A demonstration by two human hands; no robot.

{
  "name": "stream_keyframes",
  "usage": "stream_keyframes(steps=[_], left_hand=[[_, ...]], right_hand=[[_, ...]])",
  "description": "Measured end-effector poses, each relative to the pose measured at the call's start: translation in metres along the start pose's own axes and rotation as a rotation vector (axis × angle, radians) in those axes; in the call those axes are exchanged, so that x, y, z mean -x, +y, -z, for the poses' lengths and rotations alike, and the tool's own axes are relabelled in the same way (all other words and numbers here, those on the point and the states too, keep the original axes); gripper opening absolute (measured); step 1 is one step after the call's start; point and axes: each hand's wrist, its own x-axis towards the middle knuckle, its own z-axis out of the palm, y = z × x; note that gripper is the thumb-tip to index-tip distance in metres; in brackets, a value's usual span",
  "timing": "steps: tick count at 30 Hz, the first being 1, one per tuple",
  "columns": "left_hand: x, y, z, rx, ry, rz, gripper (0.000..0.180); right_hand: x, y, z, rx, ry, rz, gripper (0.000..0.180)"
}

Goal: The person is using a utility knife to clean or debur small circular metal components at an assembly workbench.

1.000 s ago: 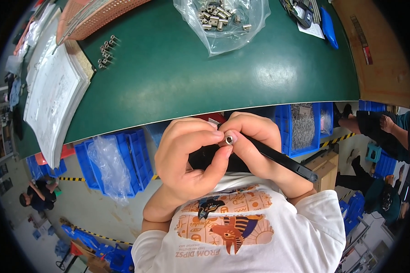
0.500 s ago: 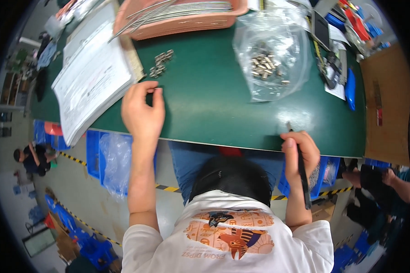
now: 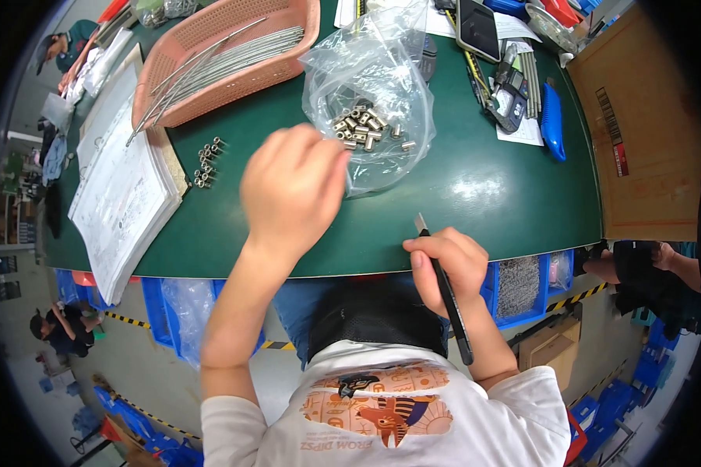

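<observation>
- The head view showed the right hand (image 3: 448, 261) curled tight round a long thin black tool with a silver tip (image 3: 446, 292), right at the near edge of the dark green table top (image 3: 475, 194).
- The tool's silver tip poked up over the table edge, and its black handle ran back down along the wrist.
- The left hand (image 3: 292, 191) was held above the table with its back to the camera, fingers bent down at the open mouth of a clear crinkly plastic bag (image 3: 382, 70).
- I could not tell if those fingers had pinched anything, because the hand hid them.
- Inside the bag lay a heap of small silver metal tubes (image 3: 366, 128), just beside the left fingertips.
- A little group of tiny silver screws (image 3: 206, 163) sat on the table to the left of that hand.
- Next to the screws lay an open white paper booklet (image 3: 125, 194), hanging over the table edge.
- Behind it stood a pink plastic basket (image 3: 288, 47) with long thin metal rods (image 3: 226, 66) in it.
- Far to the right lay a blue plastic-handled cutter (image 3: 551, 121) and a dark flat phone (image 3: 477, 27).
- A big brown cardboard sheet (image 3: 646, 132) lay at the right end.
</observation>
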Motion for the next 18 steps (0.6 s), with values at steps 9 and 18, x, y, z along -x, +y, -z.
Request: stream_keyframes(steps=[9,18], left_hand=[[-0.021,-0.007,-0.022,-0.24,-0.366,0.117,0.011],[-0.032,-0.007,-0.019,-0.178,-0.433,0.176,0.012]], right_hand=[[0.008,0.0,0.001,0.012,-0.038,0.07,0.009],[-0.001,0.005,0.001,0.069,0.024,0.127,0.011]])
